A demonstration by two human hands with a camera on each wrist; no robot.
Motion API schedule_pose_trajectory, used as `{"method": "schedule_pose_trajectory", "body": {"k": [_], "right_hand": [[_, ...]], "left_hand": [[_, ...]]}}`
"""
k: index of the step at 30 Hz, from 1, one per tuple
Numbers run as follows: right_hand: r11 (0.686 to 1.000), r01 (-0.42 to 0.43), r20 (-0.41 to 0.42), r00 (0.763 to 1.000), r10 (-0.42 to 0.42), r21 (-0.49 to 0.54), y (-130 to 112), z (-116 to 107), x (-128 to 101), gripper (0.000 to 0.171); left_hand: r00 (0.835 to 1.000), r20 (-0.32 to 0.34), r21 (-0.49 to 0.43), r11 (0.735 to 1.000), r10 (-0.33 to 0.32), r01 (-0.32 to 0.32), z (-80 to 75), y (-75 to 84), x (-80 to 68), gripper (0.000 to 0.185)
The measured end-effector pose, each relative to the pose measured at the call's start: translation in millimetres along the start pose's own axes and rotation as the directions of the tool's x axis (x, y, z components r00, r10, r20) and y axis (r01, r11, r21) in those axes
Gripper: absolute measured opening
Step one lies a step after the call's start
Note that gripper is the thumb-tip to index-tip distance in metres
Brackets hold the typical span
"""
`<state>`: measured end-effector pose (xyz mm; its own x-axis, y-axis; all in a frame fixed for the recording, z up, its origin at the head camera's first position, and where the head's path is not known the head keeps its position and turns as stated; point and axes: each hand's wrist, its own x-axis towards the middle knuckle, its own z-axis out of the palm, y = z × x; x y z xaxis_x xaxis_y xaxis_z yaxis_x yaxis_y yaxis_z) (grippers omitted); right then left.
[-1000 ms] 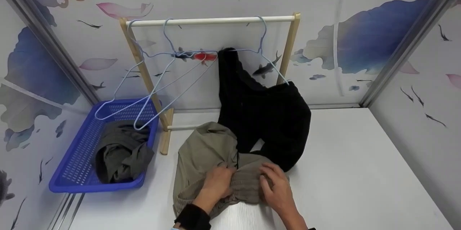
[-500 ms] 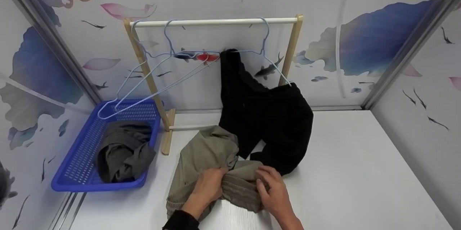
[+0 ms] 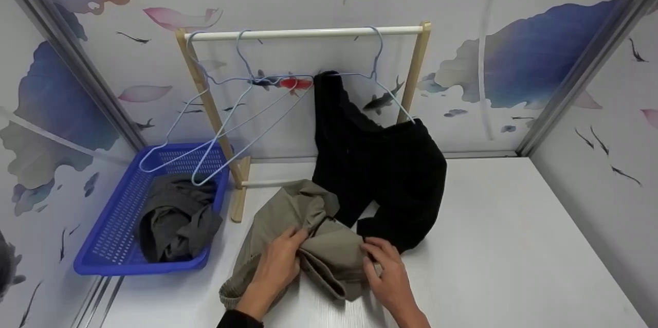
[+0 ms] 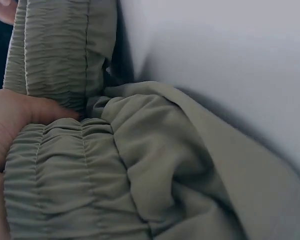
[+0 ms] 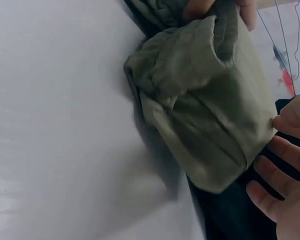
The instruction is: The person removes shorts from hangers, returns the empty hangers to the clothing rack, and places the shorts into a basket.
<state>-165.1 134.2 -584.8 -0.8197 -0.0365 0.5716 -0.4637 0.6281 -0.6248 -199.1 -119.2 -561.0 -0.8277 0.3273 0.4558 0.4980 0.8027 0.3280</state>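
A pair of khaki pants [image 3: 288, 210] with a gathered elastic waistband [image 4: 65, 175] lies bunched on the white table. My left hand [image 3: 280, 261] grips it at the waistband, its thumb pressed into the cloth between two gathered sections in the left wrist view. On the other side, my right hand [image 3: 389, 277] pinches the cloth's edge between thumb and forefinger, the remaining fingers [image 5: 270, 175] loosely spread. Between the hands the fabric is folded over, partly hiding the band. Behind it, black pants [image 3: 385, 168] hang from a blue hanger [image 3: 378, 53] and reach down to the table.
A clothes rack [image 3: 303, 33] with a white bar and wooden legs stands at the back. More blue hangers [image 3: 221, 132] hang at its left end. At the left, a blue basket [image 3: 103, 235] holds a dark grey garment [image 3: 177, 220]. Patterned walls enclose the table [image 3: 514, 246].
My left hand has moved left and slightly toward me with the waistband. The cloth between my hands has turned over into a fold. The right hand barely shifts; a free hanger swings.
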Motion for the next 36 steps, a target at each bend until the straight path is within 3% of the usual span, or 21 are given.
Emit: {"method": "schedule_pose_trajectory", "body": {"k": [11,22,29,36], "right_hand": [[1.0,-0.026,0.017,1.0,0.026,0.0,0,1,-1,0.027],[0.998,-0.056,0.046,0.997,0.056,0.001,-1,1,0,0.026],[0.999,-0.04,0.034,0.999,0.04,0.01,1,1,-1,0.024],[0.998,-0.055,0.035,0.998,0.055,0.009,2,1,-3,0.025]], "left_hand": [[0.985,-0.16,0.055,0.997,0.067,-0.059,-37.5,-14.8,8.9,0.059],[0.951,-0.3,0.089,0.995,0.073,-0.048,-75.0,-31.3,17.8,0.06],[0.912,-0.394,0.13,0.989,0.113,-0.067,-97.3,-42.8,19.0,0.059],[0.899,-0.416,0.167,0.983,0.138,-0.073,-118.1,-54.7,16.4,0.05]]}}
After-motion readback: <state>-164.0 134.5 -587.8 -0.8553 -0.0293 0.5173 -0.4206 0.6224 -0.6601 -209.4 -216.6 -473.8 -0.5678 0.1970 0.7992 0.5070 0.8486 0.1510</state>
